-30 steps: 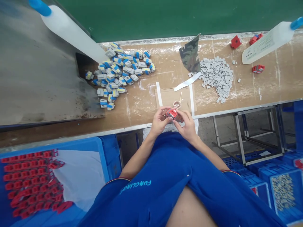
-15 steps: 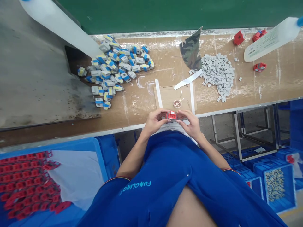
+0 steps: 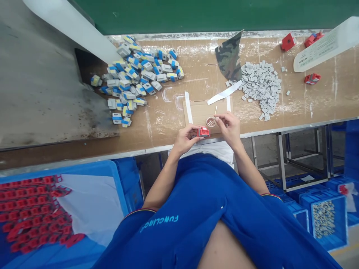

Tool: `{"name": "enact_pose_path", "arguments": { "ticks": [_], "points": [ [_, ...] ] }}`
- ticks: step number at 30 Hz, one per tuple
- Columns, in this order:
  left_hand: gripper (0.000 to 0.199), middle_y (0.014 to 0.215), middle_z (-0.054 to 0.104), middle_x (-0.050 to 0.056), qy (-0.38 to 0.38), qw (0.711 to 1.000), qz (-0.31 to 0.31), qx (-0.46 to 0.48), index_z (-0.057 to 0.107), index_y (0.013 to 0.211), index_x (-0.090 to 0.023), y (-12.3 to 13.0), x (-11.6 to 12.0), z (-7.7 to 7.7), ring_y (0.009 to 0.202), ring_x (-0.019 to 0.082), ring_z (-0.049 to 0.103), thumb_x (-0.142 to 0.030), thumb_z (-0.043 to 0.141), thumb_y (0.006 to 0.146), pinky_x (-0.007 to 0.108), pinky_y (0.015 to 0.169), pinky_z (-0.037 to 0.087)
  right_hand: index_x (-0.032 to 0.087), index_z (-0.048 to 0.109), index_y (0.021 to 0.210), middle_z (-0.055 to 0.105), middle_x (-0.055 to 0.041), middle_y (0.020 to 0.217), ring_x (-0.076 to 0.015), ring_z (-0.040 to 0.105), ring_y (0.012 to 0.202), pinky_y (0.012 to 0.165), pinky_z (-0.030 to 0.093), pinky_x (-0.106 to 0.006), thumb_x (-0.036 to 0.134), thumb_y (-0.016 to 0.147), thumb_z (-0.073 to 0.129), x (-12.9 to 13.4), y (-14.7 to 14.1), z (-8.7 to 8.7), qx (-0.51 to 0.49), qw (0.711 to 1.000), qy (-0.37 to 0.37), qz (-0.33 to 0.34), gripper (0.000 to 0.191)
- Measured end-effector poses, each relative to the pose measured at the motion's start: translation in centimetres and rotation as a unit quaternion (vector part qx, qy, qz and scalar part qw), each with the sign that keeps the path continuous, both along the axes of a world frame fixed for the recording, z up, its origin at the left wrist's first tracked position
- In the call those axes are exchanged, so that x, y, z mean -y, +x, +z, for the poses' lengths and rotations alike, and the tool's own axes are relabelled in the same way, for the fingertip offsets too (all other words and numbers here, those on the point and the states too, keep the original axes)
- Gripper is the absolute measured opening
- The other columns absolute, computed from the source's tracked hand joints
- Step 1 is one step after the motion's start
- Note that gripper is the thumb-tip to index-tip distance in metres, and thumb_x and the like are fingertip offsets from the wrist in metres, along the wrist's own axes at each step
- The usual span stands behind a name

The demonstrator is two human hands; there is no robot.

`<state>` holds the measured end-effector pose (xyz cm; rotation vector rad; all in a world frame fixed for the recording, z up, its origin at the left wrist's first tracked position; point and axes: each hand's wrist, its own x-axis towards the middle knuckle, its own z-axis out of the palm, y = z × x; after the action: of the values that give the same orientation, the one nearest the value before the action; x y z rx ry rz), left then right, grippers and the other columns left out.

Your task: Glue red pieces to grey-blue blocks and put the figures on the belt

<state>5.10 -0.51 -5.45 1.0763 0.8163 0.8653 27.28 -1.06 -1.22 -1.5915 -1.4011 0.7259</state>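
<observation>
My left hand (image 3: 186, 139) holds a small red plastic part (image 3: 203, 132) between thumb and fingers, just in from the bench's front edge. My right hand (image 3: 228, 129) is apart from that part, above a cardboard pad (image 3: 196, 114). Its fingertips pinch the thin stem of a cotton swab (image 3: 215, 112), which rises from a small round ring-like dish (image 3: 210, 121) on the pad. The fingers partly hide the swab's lower end. The red part's underside is hidden in my left hand.
A heap of blue-and-grey parts (image 3: 134, 74) and a pile of small grey pieces (image 3: 260, 89) lie on the wooden bench (image 3: 165, 127), with a camouflage cloth (image 3: 228, 56) and a white squeeze bottle (image 3: 322, 48). Blue crates (image 3: 327, 196) stand below; one bin (image 3: 56, 168) holds red parts.
My right hand has left the red part and moved up to the dish and swab. My left hand keeps the red part. The view has shifted slightly.
</observation>
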Motion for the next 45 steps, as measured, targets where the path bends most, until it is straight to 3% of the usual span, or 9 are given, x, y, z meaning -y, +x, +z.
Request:
{"name": "enact_pose_path", "arguments": {
  "ticks": [11,15,20,23,37,41,45],
  "points": [
    [0.044,0.119,0.081,0.014,-0.005,1.0,-0.012,0.013,0.075,0.108,-0.016,-0.1,-0.3,0.1,0.107,0.023,0.081,-0.038,0.098,0.077,0.034,0.091,0.068,0.026,0.083,0.101,0.085,-0.0054,0.097,-0.019,0.068,0.074,0.074,0.057,-0.035,0.042,0.107,0.064,0.7,0.2,2.2,0.048,0.998,0.008,0.05,0.026],
    [0.044,0.119,0.081,0.014,-0.011,1.0,-0.011,0.016,0.075,0.108,-0.015,-0.1,-0.3,0.0,0.106,0.021,0.081,-0.036,0.099,0.077,0.032,0.092,0.068,0.025,0.083,0.095,0.086,-0.004,0.092,-0.0184,0.07,0.071,0.068,0.056,-0.033,0.039,0.105,0.066,0.3,0.0,2.2,0.028,0.999,0.021,0.041,0.024],
    [0.045,0.118,0.081,0.013,-0.018,1.0,-0.006,0.01,0.075,0.107,-0.015,-0.1,-0.3,-0.1,0.106,0.021,0.081,-0.035,0.1,0.075,0.033,0.092,0.069,0.026,0.082,0.096,0.086,-0.0038,0.094,-0.0209,0.076,0.079,0.073,0.06,-0.035,0.04,0.104,0.066,0.2,-0.2,2.0,0.012,0.999,0.008,0.032,0.023],
    [0.045,0.118,0.081,0.013,-0.016,1.0,-0.007,0.014,0.076,0.107,-0.016,-0.1,-0.3,0.0,0.105,0.021,0.082,-0.037,0.1,0.075,0.032,0.092,0.069,0.024,0.081,0.092,0.086,-0.0039,0.092,-0.0186,0.072,0.07,0.068,0.057,-0.034,0.04,0.103,0.068,0.0,-0.1,2.1,0.012,0.999,0.011,0.035,0.023],
    [0.043,0.116,0.082,0.013,-0.004,0.999,-0.02,0.027,0.075,0.108,-0.016,-0.2,-0.6,0.4,0.106,0.021,0.082,-0.037,0.098,0.078,0.031,0.093,0.068,0.024,0.073,0.078,0.076,-0.0012,0.073,-0.0147,0.063,0.06,0.06,0.051,-0.03,0.064,0.1,0.068,0.2,-0.7,2.1,-0.003,1.0,0.007,0.027,0.046],
    [0.043,0.116,0.082,0.013,-0.006,1.0,-0.021,0.02,0.074,0.108,-0.016,-0.3,-0.5,0.3,0.105,0.022,0.082,-0.037,0.098,0.079,0.032,0.092,0.069,0.024,0.073,0.077,0.072,-0.0002,0.069,-0.0145,0.059,0.058,0.059,0.049,-0.03,0.068,0.097,0.069,0.6,-0.6,1.5,-0.012,1.0,0.0,0.0,0.049],
    [0.045,0.115,0.082,0.013,-0.007,1.0,-0.021,0.015,0.074,0.108,-0.015,-0.3,-0.5,0.1,0.104,0.023,0.082,-0.038,0.098,0.078,0.035,0.092,0.069,0.023,0.073,0.081,0.076,-0.0015,0.076,-0.0154,0.065,0.066,0.062,0.052,-0.029,0.072,0.095,0.069,0.9,-0.3,0.6,-0.049,0.997,-0.003,-0.055,0.05]
  ]
}}
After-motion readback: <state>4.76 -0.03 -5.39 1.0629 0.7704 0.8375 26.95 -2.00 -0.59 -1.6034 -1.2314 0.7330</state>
